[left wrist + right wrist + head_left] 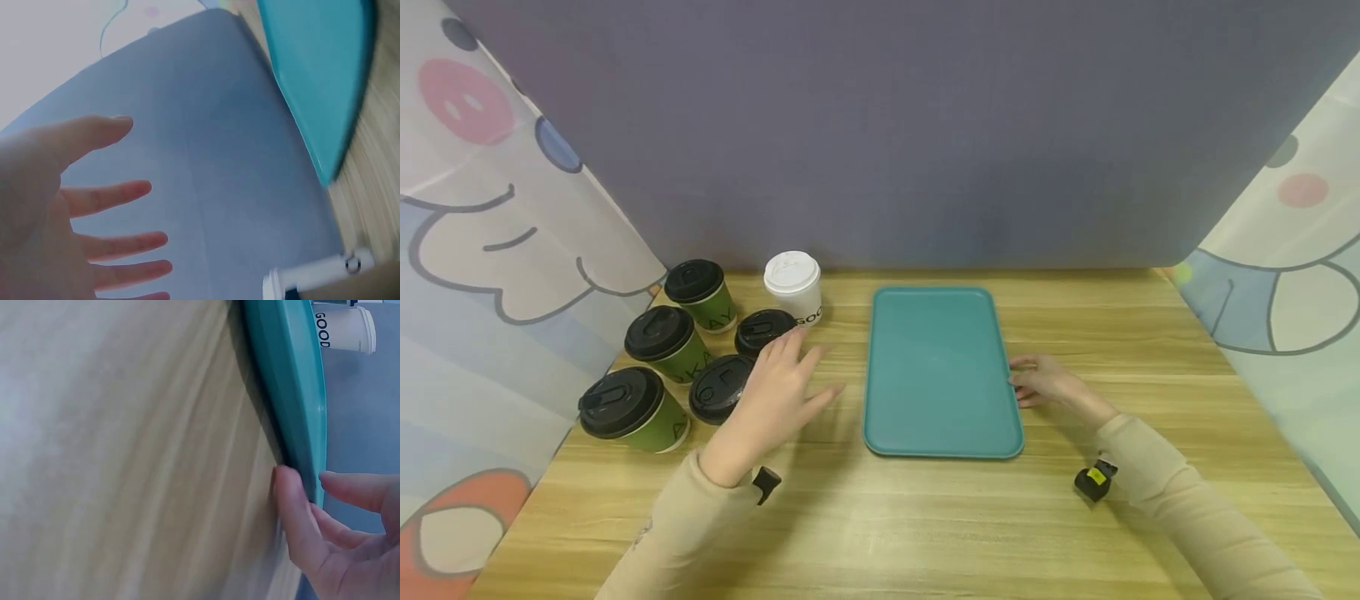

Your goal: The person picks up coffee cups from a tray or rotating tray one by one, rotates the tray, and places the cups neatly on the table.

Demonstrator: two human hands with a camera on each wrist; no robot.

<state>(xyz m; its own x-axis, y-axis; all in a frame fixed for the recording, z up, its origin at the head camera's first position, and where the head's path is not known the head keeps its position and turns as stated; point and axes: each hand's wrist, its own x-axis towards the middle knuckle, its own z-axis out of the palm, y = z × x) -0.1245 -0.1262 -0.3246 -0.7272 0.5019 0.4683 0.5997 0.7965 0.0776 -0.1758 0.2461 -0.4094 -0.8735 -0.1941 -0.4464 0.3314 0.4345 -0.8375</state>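
My left hand (778, 387) hovers with spread fingers over the right side of a group of cups, holding nothing. Below and beside it are green paper cups with black lids, including a near one (718, 392) and a far one (765, 327), both partly covered by the hand. At the right long edge of a teal rectangular tray (940, 375), my right hand (1045, 382) holds the rim. In the right wrist view, its thumb and fingers (294, 506) lie on either side of that rim. The tray lies flat on the table.
On the left, more black-lidded green cups stand in a row, such as the nearest one (640, 412). A white lidded cup (796, 292) printed "GOO" stands behind them. A grey panel (925, 150) closes off the back of the wooden table (925, 533); cartoon-printed curtains (497, 217) flank it.
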